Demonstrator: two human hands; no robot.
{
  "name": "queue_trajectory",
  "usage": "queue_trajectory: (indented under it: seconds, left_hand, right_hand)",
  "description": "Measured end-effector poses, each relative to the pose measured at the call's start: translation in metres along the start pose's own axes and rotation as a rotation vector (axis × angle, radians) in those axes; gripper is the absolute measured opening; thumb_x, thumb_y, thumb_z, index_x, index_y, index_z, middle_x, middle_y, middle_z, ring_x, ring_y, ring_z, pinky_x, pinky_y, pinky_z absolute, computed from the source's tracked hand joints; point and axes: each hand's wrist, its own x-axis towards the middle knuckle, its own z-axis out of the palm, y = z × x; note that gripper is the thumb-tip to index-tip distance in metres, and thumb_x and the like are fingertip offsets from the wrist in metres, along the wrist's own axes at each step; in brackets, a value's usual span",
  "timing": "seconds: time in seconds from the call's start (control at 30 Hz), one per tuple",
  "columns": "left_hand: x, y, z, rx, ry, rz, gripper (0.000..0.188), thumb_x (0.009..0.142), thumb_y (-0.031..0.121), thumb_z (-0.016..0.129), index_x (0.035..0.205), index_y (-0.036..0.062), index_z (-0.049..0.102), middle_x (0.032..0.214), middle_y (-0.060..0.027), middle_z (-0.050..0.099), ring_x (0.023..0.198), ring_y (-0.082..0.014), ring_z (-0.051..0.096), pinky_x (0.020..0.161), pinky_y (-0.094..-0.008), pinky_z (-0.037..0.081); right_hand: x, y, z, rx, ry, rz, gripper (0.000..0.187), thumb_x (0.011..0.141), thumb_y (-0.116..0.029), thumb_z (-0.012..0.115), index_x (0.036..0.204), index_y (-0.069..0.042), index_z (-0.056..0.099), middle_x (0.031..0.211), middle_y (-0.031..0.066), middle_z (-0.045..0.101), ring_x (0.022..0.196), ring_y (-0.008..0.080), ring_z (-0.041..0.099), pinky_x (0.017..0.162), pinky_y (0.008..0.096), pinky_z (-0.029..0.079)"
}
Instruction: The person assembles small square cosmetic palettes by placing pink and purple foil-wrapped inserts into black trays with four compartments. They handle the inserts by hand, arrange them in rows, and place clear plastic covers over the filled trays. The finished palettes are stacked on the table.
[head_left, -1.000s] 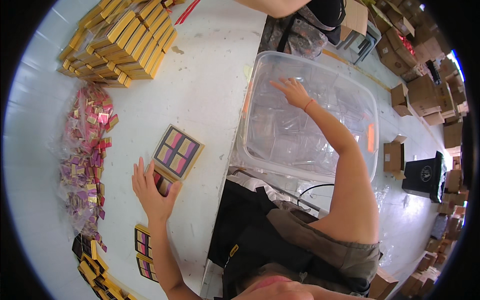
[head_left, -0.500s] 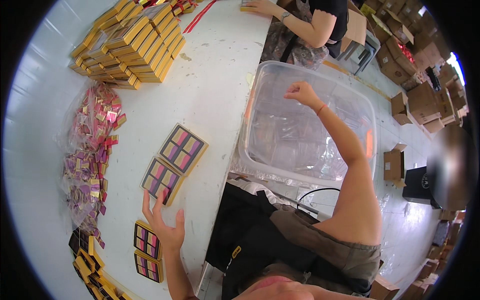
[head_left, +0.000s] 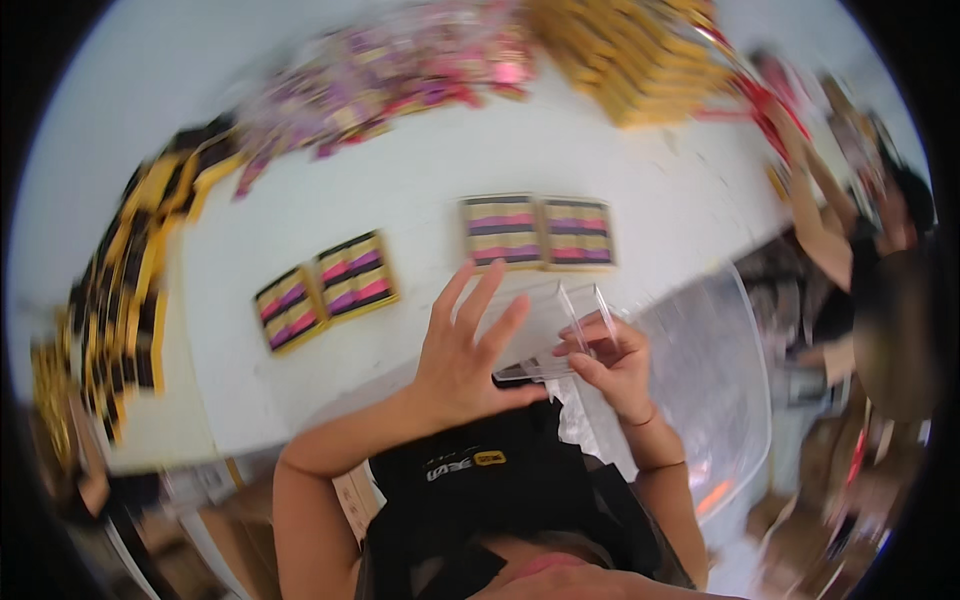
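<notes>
Right hand (head_left: pixel 615 370) has come from the bin (head_left: pixel 766 400) to beside the left hand (head_left: pixel 465 355), and grips clear plastic lids (head_left: pixel 535 325); left fingers spread, nothing held. Beyond and leftward on the surface (head_left: pixel 400 195), four boxes (head_left: pixel 500 232) look already filled, these lids not yet on.

Small packets (head_left: pixel 375 80) toward tabletop's (head_left: pixel 390 180) far edge were smeared together, past counting. Yellow box stack (head_left: pixel 640 70), farther right there, was blurred, its top cut off by view's edge. Clear bin (head_left: pixel 715 350) beyond near edge was partly hidden behind right hand (head_left: pixel 622 372). Whether hand held one clear cover (head_left: pixel 545 315) or two could not be told.
</notes>
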Motion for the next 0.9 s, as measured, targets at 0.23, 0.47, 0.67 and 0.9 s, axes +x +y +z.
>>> queue_trajectory:
  seconds: [0.23,0.47,0.67,0.9]
  left_hand:
    - [-0.086,-0.073,-0.127,0.220,0.095,-0.420,0.109,0.056,0.037,0.087,0.147,0.0086,0.036,0.138,-0.0168,0.044,0.130,-0.0375,0.038,0.109,-0.0503,0.027]
    - [-0.117,-0.147,-0.196,0.316,-0.248,-0.532,0.104,0.061,0.034,0.083,0.150,0.0112,0.034,0.144,-0.0178,0.039,0.136,-0.0374,0.032,0.116,-0.0491,0.021]
    - [-0.117,-0.170,-0.191,0.144,-0.349,-0.527,0.096,0.063,0.030,0.081,0.147,0.0106,0.040,0.147,-0.0157,0.037,0.134,-0.0368,0.034,0.114,-0.0443,0.027]
    - [-0.125,-0.160,-0.186,0.226,-0.384,-0.484,0.093,0.064,0.026,0.081,0.147,0.0130,0.041,0.147,-0.0151,0.036,0.136,-0.0374,0.033,0.115,-0.0450,0.031]
  right_hand:
    - [0.069,0.052,0.144,0.236,-0.106,0.211,0.037,0.100,-0.011,0.052,0.134,0.001,0.043,0.119,0.0128,0.058,0.092,0.0165,0.064,0.074,0.0261,0.049]
    - [0.107,0.087,0.197,-0.072,-0.191,0.027,0.054,0.100,-0.007,0.046,0.150,-0.002,0.027,0.120,0.0114,0.057,0.088,0.0124,0.061,0.080,0.0237,0.047]
    - [0.124,0.100,0.206,-0.422,-0.127,-0.108,0.056,0.100,-0.004,0.042,0.153,-0.001,0.023,0.137,0.0227,0.048,0.129,0.0278,0.046,0.103,0.0351,0.038]
    - [0.139,0.106,0.192,-1.036,-0.448,-0.426,0.054,0.094,-0.014,0.058,0.146,-0.010,0.044,0.148,0.0268,0.034,0.139,0.0425,0.030,0.114,0.0467,0.026]
